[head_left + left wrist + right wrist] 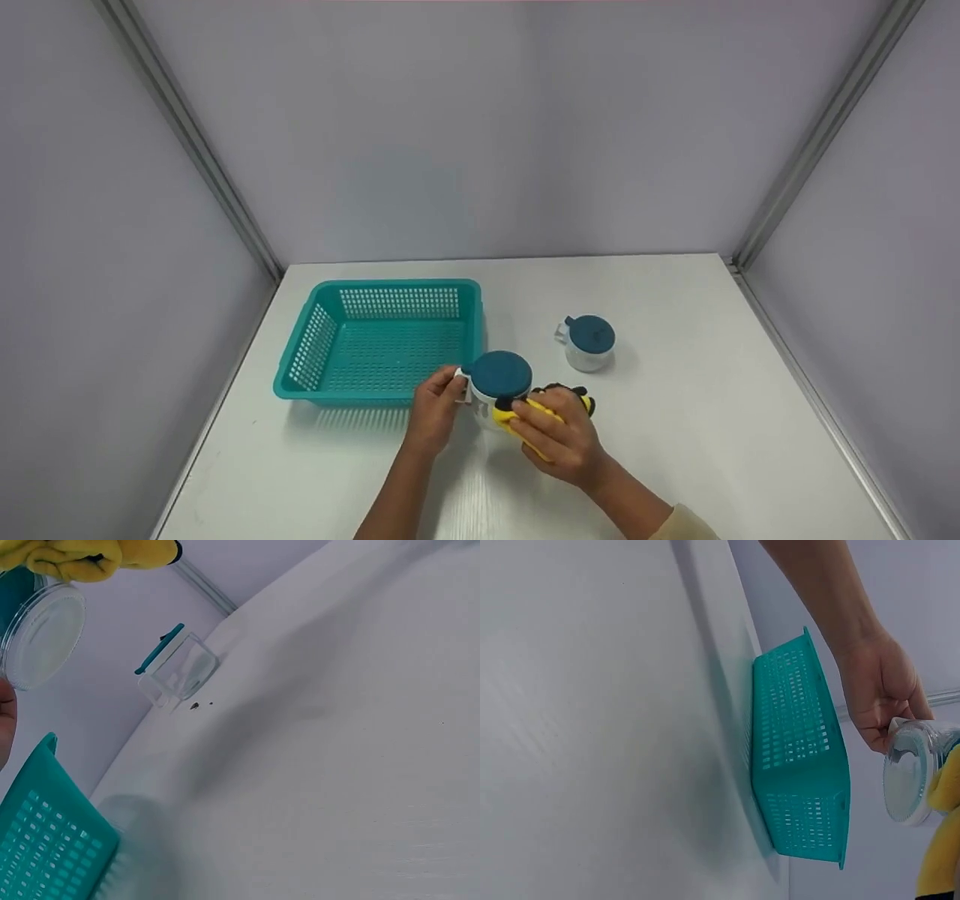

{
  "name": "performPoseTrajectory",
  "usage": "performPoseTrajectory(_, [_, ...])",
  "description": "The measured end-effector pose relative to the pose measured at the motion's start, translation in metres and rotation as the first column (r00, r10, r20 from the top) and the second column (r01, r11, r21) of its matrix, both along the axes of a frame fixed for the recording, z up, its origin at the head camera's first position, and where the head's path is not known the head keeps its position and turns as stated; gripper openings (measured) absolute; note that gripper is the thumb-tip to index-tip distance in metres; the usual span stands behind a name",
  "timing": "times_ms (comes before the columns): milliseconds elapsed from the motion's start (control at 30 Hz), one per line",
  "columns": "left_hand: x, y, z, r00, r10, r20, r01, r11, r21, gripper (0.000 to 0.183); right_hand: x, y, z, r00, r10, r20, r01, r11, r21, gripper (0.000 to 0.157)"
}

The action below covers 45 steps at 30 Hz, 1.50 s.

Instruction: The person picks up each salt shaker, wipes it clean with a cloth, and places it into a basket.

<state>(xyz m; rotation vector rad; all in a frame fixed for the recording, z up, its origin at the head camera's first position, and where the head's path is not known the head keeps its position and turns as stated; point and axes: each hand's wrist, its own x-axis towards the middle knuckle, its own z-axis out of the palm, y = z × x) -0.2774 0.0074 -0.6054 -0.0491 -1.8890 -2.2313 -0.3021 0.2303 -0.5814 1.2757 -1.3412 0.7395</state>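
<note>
A clear jar [486, 409] with a handle and a dark teal lid [501, 374] is held up off the table. My left hand [434, 412] grips the jar by its handle, on the left side. On the other side, my right hand [559, 436] holds a bunched yellow and black cloth [529, 420] against the jar's wall. The jar's round base [904, 784] shows in the right wrist view, with the yellow cloth [946, 787] wrapped partly round it. In the left wrist view the base [49, 637] hangs below the cloth [82, 559].
A teal perforated basket [379, 400] stands on the white table to the left, close beside the left hand. A second, smaller lidded jar [589, 347] with a handle stands behind the right hand. Dark specks [194, 706] lie near it. Pale panels [450, 135] enclose the table.
</note>
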Motion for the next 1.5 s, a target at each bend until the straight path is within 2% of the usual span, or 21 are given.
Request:
performPoseTrajectory(200, [-0.001,-0.007,0.0,0.993,-0.118,0.008,0.118,0.992,0.049,0.015,0.002,0.005,0.003,0.998,0.033,-0.054,-0.029,0.997,0.073,0.016])
performPoseTrajectory(300, [-0.002,-0.008,0.001,0.99,-0.143,0.013,0.142,0.988,0.058,0.016,0.0,0.007,0.005,0.997,0.034,-0.07,-0.028,0.995,0.093,0.016])
performPoseTrajectory(433, [-0.003,-0.009,-0.001,0.985,-0.169,-0.021,0.17,0.978,0.117,0.021,-0.004,0.008,0.008,0.997,0.027,-0.074,-0.022,0.998,0.065,0.014])
performPoseTrajectory(533, [-0.004,-0.008,-0.003,0.986,-0.164,-0.036,0.167,0.973,0.158,0.021,-0.006,0.006,0.008,0.998,0.009,-0.059,-0.008,1.0,0.015,0.013])
performPoseTrajectory(700, [-0.004,-0.005,-0.003,0.992,-0.128,-0.009,0.127,0.977,0.169,0.019,-0.01,0.004,0.002,0.999,-0.037,-0.006,0.036,0.997,-0.061,0.013])
performPoseTrajectory(900, [-0.005,-0.004,-0.003,0.995,-0.102,0.017,0.096,0.974,0.206,0.019,-0.017,0.002,-0.005,0.996,-0.087,0.02,0.088,0.989,-0.115,0.014])
performPoseTrajectory(1100, [-0.004,-0.002,-0.001,0.995,-0.087,0.04,0.076,0.972,0.224,0.016,-0.022,0.003,-0.002,0.993,-0.112,0.027,0.115,0.982,-0.152,0.015])
performPoseTrajectory(1333, [-0.004,0.0,-0.002,0.995,-0.084,0.048,0.071,0.972,0.223,0.014,-0.029,0.012,0.009,0.994,-0.11,0.017,0.111,0.987,-0.115,0.015])
performPoseTrajectory(1500, [-0.004,0.001,-0.003,0.994,-0.097,0.048,0.087,0.979,0.185,0.013,-0.033,0.022,0.021,0.989,-0.076,0.124,0.077,0.997,0.0,0.018])
